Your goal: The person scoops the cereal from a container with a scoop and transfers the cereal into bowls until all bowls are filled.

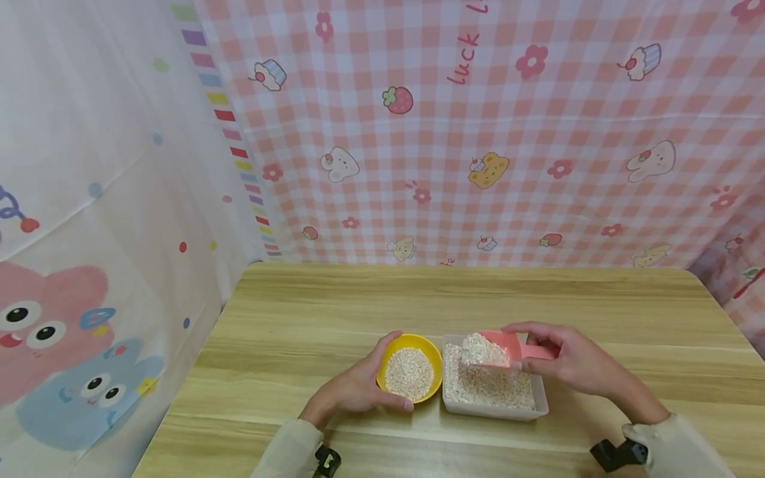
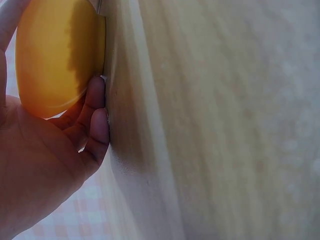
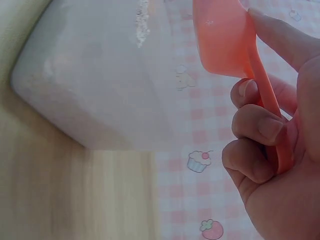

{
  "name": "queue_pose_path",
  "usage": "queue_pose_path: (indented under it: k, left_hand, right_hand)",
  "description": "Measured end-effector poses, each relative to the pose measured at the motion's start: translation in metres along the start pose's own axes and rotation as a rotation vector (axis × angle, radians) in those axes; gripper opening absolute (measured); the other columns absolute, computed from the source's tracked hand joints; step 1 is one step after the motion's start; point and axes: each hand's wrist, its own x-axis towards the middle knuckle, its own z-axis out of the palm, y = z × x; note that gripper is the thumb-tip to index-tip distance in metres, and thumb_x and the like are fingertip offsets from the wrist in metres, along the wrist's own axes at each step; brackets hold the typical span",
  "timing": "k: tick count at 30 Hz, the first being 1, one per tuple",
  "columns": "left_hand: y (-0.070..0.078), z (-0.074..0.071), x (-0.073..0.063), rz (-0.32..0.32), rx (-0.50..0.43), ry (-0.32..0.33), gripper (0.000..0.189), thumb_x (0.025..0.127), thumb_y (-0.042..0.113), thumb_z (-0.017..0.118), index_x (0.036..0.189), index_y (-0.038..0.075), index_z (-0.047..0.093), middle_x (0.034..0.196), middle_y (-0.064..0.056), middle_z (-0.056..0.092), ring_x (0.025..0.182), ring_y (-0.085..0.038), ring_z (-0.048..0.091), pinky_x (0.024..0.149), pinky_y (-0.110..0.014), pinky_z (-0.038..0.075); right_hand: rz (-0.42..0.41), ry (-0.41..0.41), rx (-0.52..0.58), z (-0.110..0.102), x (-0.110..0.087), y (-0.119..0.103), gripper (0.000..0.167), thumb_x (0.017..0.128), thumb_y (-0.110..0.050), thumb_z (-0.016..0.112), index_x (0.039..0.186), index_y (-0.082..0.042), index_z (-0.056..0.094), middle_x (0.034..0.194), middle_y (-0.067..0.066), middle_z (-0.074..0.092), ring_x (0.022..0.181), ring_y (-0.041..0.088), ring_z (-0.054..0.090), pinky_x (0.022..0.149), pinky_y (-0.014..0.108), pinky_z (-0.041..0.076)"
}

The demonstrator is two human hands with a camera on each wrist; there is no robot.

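Observation:
A yellow bowl [image 1: 440, 372] with oat flakes [image 1: 410, 374] in it stands on the table. My left hand [image 1: 364, 382] holds the bowl from its left side, thumb at the near edge and fingers round the far side; in the left wrist view the fingers curve under the yellow bowl [image 2: 52, 55]. Just right of the bowl is a translucent box [image 1: 496, 413] of oat flakes. My right hand [image 1: 576, 358] grips the handle of a pink scoop [image 1: 510, 345], heaped with flakes, above the box. The right wrist view shows fingers curled round the scoop's handle [image 3: 267, 90].
The wooden table [image 1: 287, 318] carries the bowl and box side by side near its front. A pink checked curtain [image 1: 442, 146] hangs behind the table's back edge, and a white printed cloth [image 1: 131, 199] hangs on the left.

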Motion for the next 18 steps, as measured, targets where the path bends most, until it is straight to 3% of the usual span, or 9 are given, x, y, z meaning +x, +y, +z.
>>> queue_pose_path:
  k: [8, 18]
  left_hand:
    - [-0.001, 0.000, 0.000, 0.009, -0.009, 0.000, 0.117, 0.071, 0.037, 0.090, 0.158, 0.031, 0.011, 0.158, -0.002, 0.032, 0.141, -0.027, 0.034, 0.117, -0.056, 0.022]
    - [-0.002, 0.000, 0.001, 0.006, 0.003, -0.001, 0.117, 0.071, 0.039, 0.090, 0.157, 0.032, 0.011, 0.158, -0.003, 0.032, 0.141, -0.027, 0.035, 0.117, -0.057, 0.023]
  right_hand:
    - [-0.012, 0.007, -0.013, -0.007, 0.003, -0.008, 0.046, 0.087, -0.013, 0.076, 0.130, -0.007, 0.062, 0.080, -0.002, 0.062, 0.064, 0.002, 0.051, 0.050, 0.024, 0.046]
    - [-0.054, 0.030, -0.083, -0.008, 0.010, -0.014, 0.045, 0.086, -0.012, 0.077, 0.128, -0.010, 0.064, 0.072, -0.009, 0.055, 0.057, 0.001, 0.042, 0.047, 0.022, 0.039]
